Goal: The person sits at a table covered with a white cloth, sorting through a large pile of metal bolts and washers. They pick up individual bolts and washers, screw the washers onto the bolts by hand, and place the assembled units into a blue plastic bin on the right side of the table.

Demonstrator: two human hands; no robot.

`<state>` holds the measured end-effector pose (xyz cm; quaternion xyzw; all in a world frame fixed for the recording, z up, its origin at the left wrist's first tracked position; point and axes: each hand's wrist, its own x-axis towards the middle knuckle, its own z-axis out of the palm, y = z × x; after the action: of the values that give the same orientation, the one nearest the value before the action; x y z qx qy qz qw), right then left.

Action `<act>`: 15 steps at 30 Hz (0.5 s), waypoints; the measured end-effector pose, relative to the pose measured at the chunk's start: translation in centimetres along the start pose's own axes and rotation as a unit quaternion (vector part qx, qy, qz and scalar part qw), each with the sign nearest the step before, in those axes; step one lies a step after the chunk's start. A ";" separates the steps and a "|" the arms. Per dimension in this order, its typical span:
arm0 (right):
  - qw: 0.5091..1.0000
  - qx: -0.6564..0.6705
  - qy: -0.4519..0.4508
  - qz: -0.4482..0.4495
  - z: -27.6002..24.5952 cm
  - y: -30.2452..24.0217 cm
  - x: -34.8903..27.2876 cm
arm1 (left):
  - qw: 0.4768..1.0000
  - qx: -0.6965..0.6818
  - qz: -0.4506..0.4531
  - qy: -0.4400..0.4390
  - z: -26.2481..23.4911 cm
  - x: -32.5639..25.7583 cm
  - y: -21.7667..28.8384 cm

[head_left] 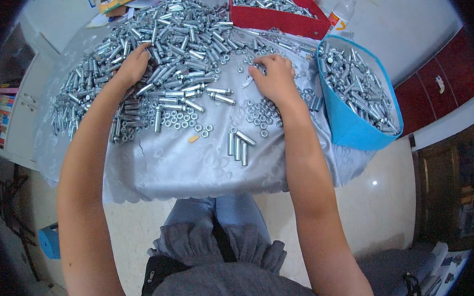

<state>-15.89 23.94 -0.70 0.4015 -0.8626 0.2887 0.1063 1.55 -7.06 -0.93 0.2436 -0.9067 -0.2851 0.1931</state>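
Hundreds of silver bolts (182, 48) are heaped across a table draped in a grey cloth (195, 167), w/ loose nuts (265, 113) scattered nearer the front edge and four sleeves (238, 145) laid side by side close to it. The left hand (131, 67) is pressed palm-down into the heap, fingers buried, so its grip can't be told; the right hand (273, 78) is curled over the nuts, fingertips pinched, tho what is held is hidden. Small parts could be swept or rolled off the slick cloth's edge, esp. the sleeves, and the blue bin (355, 135) overhanging the right corner could be knocked by the right forearm.
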 end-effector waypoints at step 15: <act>0.996 0.020 0.081 -0.018 -1.8 -1.2 0.3 | 0.996 -0.061 0.035 0.046 0.0 1.9 -1.2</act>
<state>-15.27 24.21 1.31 0.3947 -0.8377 0.3357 0.1726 0.44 -9.02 -1.25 0.2119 -0.8857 -0.3219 0.2588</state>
